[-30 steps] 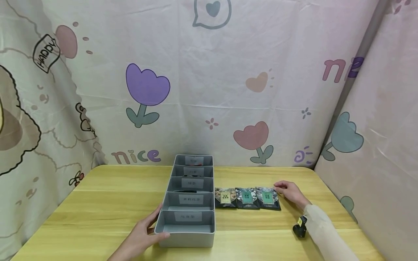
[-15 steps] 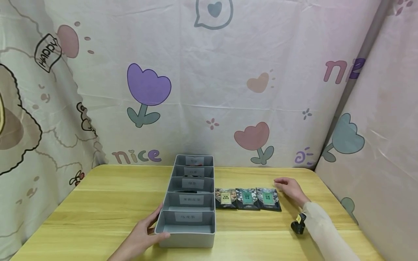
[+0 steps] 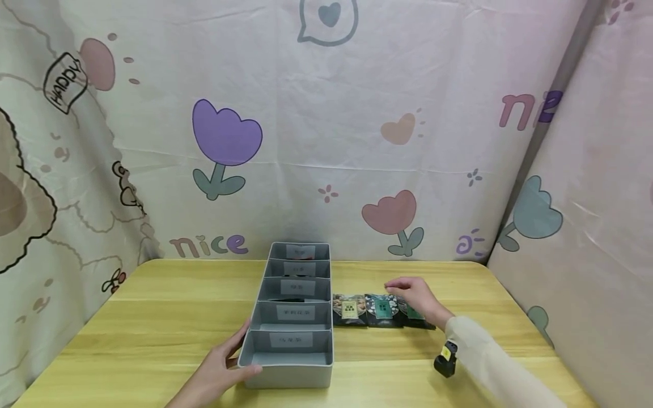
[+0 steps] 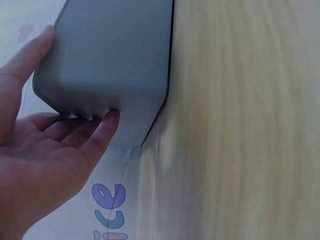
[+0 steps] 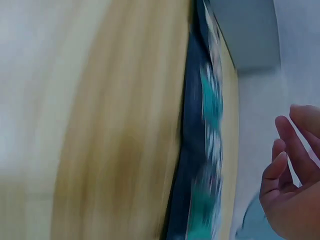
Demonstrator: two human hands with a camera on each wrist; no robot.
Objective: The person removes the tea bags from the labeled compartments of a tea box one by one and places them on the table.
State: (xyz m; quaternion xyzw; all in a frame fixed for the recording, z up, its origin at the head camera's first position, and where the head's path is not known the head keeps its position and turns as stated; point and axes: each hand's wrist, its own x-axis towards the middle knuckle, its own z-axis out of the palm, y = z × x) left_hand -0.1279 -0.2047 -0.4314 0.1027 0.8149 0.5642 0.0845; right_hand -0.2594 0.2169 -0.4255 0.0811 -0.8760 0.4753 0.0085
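Observation:
A long grey box (image 3: 288,377) with several labelled compartments stands on the table. My left hand (image 3: 216,365) grips its near left corner, thumb at the front rim and fingers against the left side; the left wrist view shows the fingertips on the grey wall (image 4: 110,50). Right of the box lie three flat dark packets in a row: one with a yellow label (image 3: 349,310), a middle one with a green label (image 3: 382,307), and a right one (image 3: 415,324) partly hidden by my right hand (image 3: 420,300). That hand hovers above the packets, fingers loosely bent, holding nothing.
Dark items show inside some of the box's rear compartments. A black wrist camera (image 3: 446,359) is strapped at the right sleeve. Behind the wooden table (image 3: 194,306) hangs a patterned cloth (image 3: 306,141), which also runs along both sides.
My right hand has moved left from beside the right packet to above the right and middle packets. The left hand stays on the box; the packets lie where they were.

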